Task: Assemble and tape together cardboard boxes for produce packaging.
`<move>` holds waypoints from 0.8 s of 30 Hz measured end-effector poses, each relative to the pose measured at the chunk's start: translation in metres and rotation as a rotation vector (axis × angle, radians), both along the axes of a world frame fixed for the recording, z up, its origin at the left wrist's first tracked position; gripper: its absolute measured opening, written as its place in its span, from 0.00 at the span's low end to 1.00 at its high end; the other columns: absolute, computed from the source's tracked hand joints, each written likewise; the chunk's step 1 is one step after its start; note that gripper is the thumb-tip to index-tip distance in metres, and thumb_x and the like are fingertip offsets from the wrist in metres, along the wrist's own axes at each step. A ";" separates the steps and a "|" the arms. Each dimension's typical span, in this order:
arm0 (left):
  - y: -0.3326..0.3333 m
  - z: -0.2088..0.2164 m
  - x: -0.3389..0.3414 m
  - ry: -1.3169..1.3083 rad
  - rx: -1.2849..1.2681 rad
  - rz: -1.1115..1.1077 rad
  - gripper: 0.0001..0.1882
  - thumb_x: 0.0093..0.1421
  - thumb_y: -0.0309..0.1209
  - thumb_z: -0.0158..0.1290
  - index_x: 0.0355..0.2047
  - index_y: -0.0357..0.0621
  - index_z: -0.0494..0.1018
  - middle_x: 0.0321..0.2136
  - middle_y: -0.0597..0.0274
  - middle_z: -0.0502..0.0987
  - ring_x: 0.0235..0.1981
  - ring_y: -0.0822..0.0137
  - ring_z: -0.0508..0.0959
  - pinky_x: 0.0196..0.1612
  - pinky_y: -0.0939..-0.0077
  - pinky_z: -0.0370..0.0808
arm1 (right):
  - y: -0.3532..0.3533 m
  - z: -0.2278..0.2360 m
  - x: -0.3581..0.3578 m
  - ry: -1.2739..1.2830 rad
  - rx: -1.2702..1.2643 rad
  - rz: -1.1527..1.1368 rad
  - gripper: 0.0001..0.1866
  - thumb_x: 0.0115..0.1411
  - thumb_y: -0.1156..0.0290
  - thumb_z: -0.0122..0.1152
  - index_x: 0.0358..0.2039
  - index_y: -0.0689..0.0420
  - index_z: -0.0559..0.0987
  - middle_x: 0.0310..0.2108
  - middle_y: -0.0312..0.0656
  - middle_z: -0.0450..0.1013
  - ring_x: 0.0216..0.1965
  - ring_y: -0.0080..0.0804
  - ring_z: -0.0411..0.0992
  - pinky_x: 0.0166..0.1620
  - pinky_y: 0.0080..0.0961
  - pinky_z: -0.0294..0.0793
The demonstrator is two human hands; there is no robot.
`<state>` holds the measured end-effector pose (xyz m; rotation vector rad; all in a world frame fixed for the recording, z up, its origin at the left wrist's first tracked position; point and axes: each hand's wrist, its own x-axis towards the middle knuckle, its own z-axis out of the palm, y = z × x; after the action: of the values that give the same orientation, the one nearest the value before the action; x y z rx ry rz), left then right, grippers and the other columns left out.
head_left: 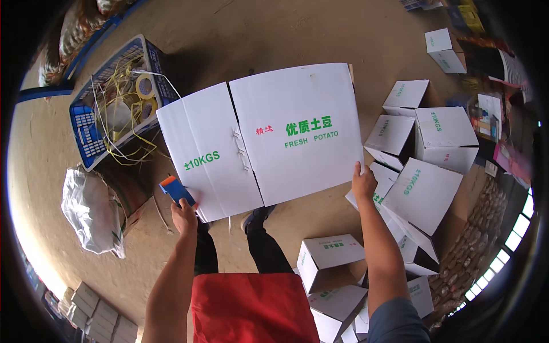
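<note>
In front of me hangs a flattened white cardboard box (303, 166) with green and red print, a slit dividing its panels. My right hand (363, 182) is closed on its lower right corner, thumb on the face. At the lower left corner is my left hand (184, 216), closed around a blue hand tool (178, 190) with an orange end, perhaps a tape dispenser. That hand is right by the cardboard's edge; whether its fingers also grip the board is hidden.
A blue plastic crate (87, 134) with tape rolls (144, 87) and tangled yellow strapping stands at left. Nearer lies a white plastic sack (91, 211). Several open white boxes (424, 188) are heaped at right, others (331, 251) by my legs. Stacked cartons (94, 311) stand at lower left.
</note>
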<state>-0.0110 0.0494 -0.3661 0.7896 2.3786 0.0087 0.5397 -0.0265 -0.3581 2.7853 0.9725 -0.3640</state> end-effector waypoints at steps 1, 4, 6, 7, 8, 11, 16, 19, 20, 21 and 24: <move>0.002 0.003 -0.005 -0.025 0.019 -0.043 0.32 0.64 0.52 0.42 0.51 0.33 0.74 0.43 0.37 0.81 0.49 0.37 0.80 0.56 0.49 0.72 | -0.004 0.010 -0.001 -0.071 -0.013 0.062 0.34 0.69 0.41 0.50 0.45 0.64 0.83 0.43 0.58 0.80 0.43 0.58 0.79 0.51 0.49 0.77; 0.008 0.008 -0.022 -0.064 0.100 -0.108 0.29 0.64 0.50 0.42 0.49 0.34 0.75 0.42 0.37 0.81 0.48 0.38 0.80 0.54 0.50 0.73 | -0.019 0.051 0.000 0.002 0.090 -0.019 0.34 0.67 0.39 0.55 0.34 0.64 0.84 0.35 0.53 0.81 0.37 0.52 0.79 0.43 0.45 0.76; 0.011 0.010 -0.037 -0.075 0.037 -0.130 0.28 0.64 0.49 0.42 0.46 0.34 0.75 0.42 0.35 0.80 0.48 0.38 0.79 0.53 0.48 0.73 | -0.032 0.088 0.001 0.295 0.156 -0.209 0.35 0.65 0.39 0.60 0.25 0.65 0.81 0.26 0.48 0.77 0.30 0.43 0.75 0.38 0.39 0.73; 0.013 0.010 -0.046 -0.069 0.040 -0.133 0.28 0.64 0.49 0.43 0.45 0.34 0.75 0.42 0.35 0.80 0.48 0.38 0.79 0.52 0.49 0.73 | -0.039 0.105 -0.002 0.352 0.202 -0.215 0.34 0.65 0.40 0.61 0.25 0.64 0.80 0.25 0.43 0.75 0.29 0.37 0.73 0.36 0.36 0.71; 0.014 0.011 -0.056 -0.103 0.052 -0.141 0.28 0.64 0.49 0.43 0.44 0.34 0.75 0.41 0.35 0.80 0.47 0.37 0.79 0.51 0.49 0.73 | -0.045 0.121 -0.007 0.380 0.235 -0.224 0.33 0.65 0.40 0.62 0.25 0.64 0.79 0.23 0.39 0.74 0.28 0.32 0.70 0.34 0.33 0.69; 0.017 0.011 -0.083 -0.191 0.096 -0.178 0.27 0.64 0.48 0.43 0.42 0.33 0.75 0.37 0.35 0.80 0.43 0.37 0.79 0.49 0.50 0.72 | -0.058 0.164 -0.028 0.644 0.503 -0.392 0.32 0.66 0.40 0.60 0.35 0.63 0.80 0.31 0.36 0.75 0.33 0.26 0.71 0.34 0.28 0.72; 0.034 0.045 -0.135 -0.356 0.204 -0.190 0.22 0.65 0.44 0.45 0.32 0.34 0.75 0.25 0.54 0.76 0.29 0.61 0.75 0.37 0.60 0.70 | -0.053 0.254 -0.047 0.860 0.507 -0.400 0.39 0.65 0.40 0.60 0.57 0.67 0.75 0.45 0.46 0.77 0.44 0.35 0.80 0.39 0.30 0.86; 0.046 0.096 -0.162 -0.683 0.215 0.005 0.21 0.66 0.44 0.45 0.28 0.38 0.73 0.23 0.66 0.71 0.27 0.71 0.68 0.32 0.66 0.66 | -0.043 0.314 -0.053 0.986 0.448 -0.469 0.36 0.68 0.45 0.59 0.59 0.69 0.74 0.51 0.49 0.75 0.48 0.36 0.76 0.43 0.30 0.83; 0.051 0.116 -0.168 -0.635 0.220 -0.085 0.22 0.64 0.44 0.45 0.28 0.34 0.72 0.22 0.62 0.70 0.27 0.70 0.69 0.33 0.64 0.69 | -0.040 0.333 -0.053 0.985 0.452 -0.450 0.36 0.68 0.45 0.59 0.59 0.69 0.74 0.51 0.49 0.75 0.48 0.36 0.76 0.43 0.30 0.83; 0.058 0.136 -0.172 -0.587 0.225 -0.176 0.23 0.63 0.43 0.45 0.27 0.30 0.71 0.21 0.57 0.70 0.27 0.68 0.69 0.34 0.62 0.72 | -0.040 0.351 -0.051 1.010 0.348 -0.505 0.36 0.69 0.46 0.59 0.60 0.68 0.73 0.52 0.49 0.74 0.48 0.37 0.76 0.42 0.33 0.85; 0.077 0.198 -0.177 -0.507 0.250 -0.217 0.23 0.65 0.43 0.44 0.27 0.32 0.72 0.22 0.60 0.72 0.26 0.68 0.70 0.33 0.67 0.71 | -0.041 0.378 -0.044 1.032 0.224 -0.605 0.32 0.70 0.51 0.58 0.59 0.69 0.72 0.45 0.49 0.77 0.35 0.38 0.81 0.40 0.37 0.89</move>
<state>-0.1876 0.1267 -0.1682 1.0214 1.8249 0.3781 0.4961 -0.0674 0.0198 2.9756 0.2049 -1.9953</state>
